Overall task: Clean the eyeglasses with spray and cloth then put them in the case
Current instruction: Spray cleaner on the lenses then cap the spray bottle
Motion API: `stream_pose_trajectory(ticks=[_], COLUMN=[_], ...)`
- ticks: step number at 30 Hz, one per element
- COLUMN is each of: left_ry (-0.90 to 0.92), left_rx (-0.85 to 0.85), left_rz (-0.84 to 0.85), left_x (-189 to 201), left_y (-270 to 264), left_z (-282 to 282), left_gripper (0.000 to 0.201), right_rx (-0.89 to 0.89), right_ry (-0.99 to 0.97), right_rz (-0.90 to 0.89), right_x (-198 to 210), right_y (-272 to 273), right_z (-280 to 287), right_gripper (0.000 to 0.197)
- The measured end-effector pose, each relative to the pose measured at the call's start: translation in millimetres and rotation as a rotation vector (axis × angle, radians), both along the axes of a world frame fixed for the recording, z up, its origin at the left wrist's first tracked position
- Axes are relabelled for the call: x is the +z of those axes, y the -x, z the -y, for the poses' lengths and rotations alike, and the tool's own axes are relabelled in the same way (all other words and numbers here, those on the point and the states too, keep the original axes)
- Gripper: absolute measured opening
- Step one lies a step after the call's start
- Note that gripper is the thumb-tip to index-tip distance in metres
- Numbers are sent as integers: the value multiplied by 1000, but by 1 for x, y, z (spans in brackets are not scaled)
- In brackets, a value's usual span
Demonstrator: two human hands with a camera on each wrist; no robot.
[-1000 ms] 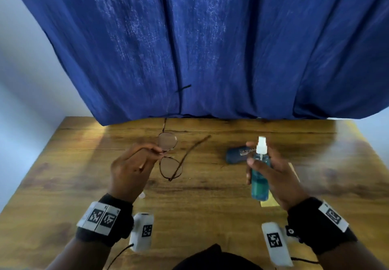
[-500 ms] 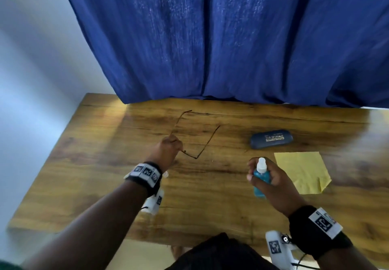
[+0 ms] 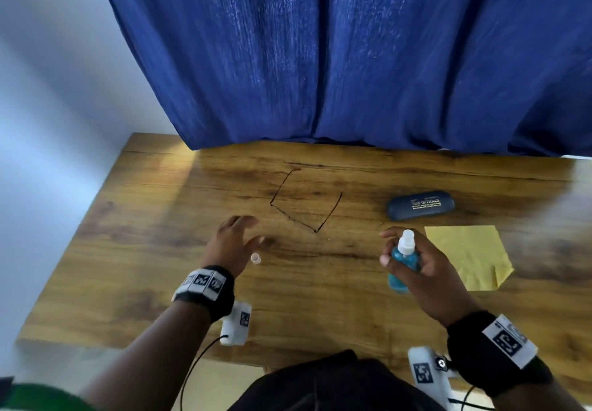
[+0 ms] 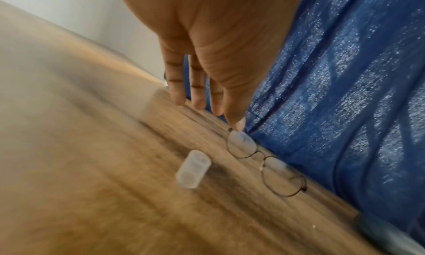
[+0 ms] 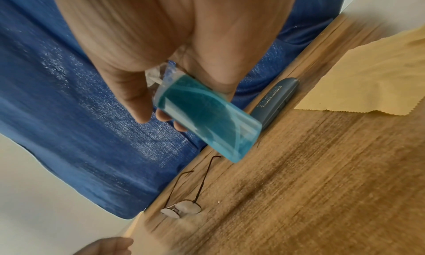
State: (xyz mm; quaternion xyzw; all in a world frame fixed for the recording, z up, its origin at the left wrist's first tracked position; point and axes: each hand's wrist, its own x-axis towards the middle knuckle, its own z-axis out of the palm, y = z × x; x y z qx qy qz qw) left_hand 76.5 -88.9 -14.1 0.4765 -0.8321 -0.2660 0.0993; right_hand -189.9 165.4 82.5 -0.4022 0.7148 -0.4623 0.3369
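The thin-framed eyeglasses (image 3: 304,205) lie on the wooden table (image 3: 160,250) with their temples unfolded; they also show in the left wrist view as eyeglasses (image 4: 264,160) and in the right wrist view as eyeglasses (image 5: 184,202). My left hand (image 3: 238,239) hovers just left of them, fingers (image 4: 177,88) straight and holding nothing. My right hand (image 3: 413,260) grips the blue spray bottle (image 3: 402,263) with its white nozzle uncovered, above the table; the same bottle (image 5: 207,120) fills the right wrist view. A clear cap (image 3: 255,258) lies by my left hand.
A dark blue glasses case (image 3: 420,204) lies closed at the right rear. A yellow cloth (image 3: 471,257) is spread flat in front of it. A blue curtain (image 3: 320,58) hangs behind the table. The table's near edge is close to my body.
My left hand set the eyeglasses down on the table and let go, then drew back to the left. My right hand keeps hold of the spray bottle and has lowered slightly.
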Motion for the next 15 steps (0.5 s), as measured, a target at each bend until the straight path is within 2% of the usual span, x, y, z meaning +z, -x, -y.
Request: stream_pose_trajectory(ticks=[4,7,10,12,15], left_ry=[-66,-114,-129,-102,-60], left_rx=[-18,-74,-30,14,30], left_rz=[95,159,185,92,-145], left_x=[-13,-18,-18,-13,16], left_y=[-21,-9,3,8,22], left_z=[-12,-19,-25,-28,-39], left_gripper=[44,35,18,15,25], right_rx=[33,86,153,191,231], right_ry=[-28,-52,-38,-21,6], right_rz=[-37,-45,-28,-18,-29], right_x=[-2,0,6,10,17], right_y=[1,2,4,5,9], right_z=[4,11,19,24,31], right_gripper=[35,34,36,40,42])
